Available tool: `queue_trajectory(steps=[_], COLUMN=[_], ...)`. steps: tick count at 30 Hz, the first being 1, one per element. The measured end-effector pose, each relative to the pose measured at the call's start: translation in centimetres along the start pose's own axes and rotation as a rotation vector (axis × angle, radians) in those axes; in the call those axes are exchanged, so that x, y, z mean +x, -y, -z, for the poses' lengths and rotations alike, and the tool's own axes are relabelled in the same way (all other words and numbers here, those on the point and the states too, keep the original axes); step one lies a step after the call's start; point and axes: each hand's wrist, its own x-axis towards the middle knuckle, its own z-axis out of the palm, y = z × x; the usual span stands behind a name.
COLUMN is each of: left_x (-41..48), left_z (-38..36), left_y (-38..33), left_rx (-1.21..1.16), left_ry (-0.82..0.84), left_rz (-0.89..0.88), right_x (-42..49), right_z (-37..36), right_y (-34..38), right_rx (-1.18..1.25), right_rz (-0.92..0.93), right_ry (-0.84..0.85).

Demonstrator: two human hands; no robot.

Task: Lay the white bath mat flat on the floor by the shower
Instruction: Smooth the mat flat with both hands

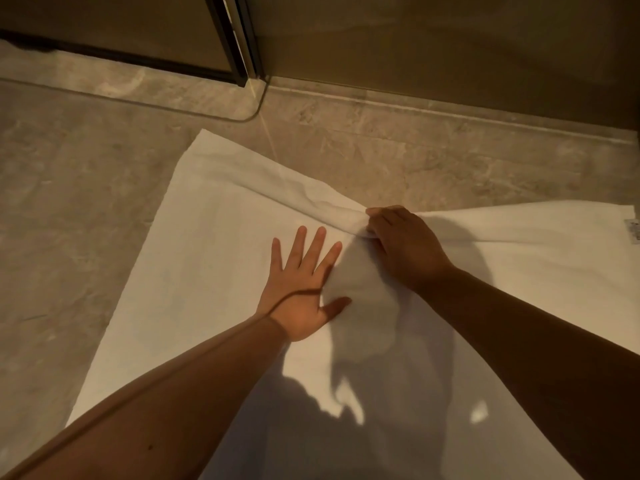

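Observation:
The white bath mat (194, 271) lies spread over the beige stone floor, filling the middle and lower part of the view. Its far edge is bunched into a ridge of folds running from the far left corner toward the centre. My left hand (301, 289) rests flat on the mat, palm down, fingers spread. Just to its right, my right hand (401, 244) is closed, pinching the bunched far edge of the mat. A small label (633, 230) shows at the mat's right edge.
The shower's glass door with its dark frame (239, 39) stands at the top, its rounded glass corner (256, 109) above the floor just beyond the mat. A raised stone threshold (450, 109) runs along the brown wall. Bare floor (69, 202) lies to the left.

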Motion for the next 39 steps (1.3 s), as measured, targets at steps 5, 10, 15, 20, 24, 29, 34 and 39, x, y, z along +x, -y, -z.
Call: queue_trajectory(steps=[5,10,15,20,24,29,34,39], left_x=[0.1,0.0,0.0,-0.1,-0.1,-0.2,-0.1,-0.1], left_z=[0.1,0.4,0.6,0.2,0.1,0.5,0.4,0.2], left_y=[0.0,0.0,0.0,0.1,0.2,0.1,0.0,0.0], left_rx=[0.007,-0.003,0.007,-0.06,-0.124,-0.102,-0.102,-0.131], left_ry=[0.013,0.03,0.033,0.004,-0.01,0.019,0.017,-0.009], left_rz=[0.004,0.011,0.01,-0.003,-0.013,-0.016,-0.01,0.003], right_x=[1.1,1.6,2.7,3.5,3.6,3.2,4.6,7.1], right_z=[1.9,2.0,1.9,1.7,1.4,1.6,1.7,1.2], right_y=[0.9,1.0,1.3,3.5,4.2,6.1,6.6,5.4], right_rx=[0.04,-0.095,-0.191,-0.092,-0.007,0.044,-0.004,-0.164], right_rz=[-0.078,-0.04,-0.091,-0.013,-0.009,-0.215,-0.322,-0.321], right_ry=[0.091,0.14,0.174,0.1,0.183,0.403,0.527,0.561])
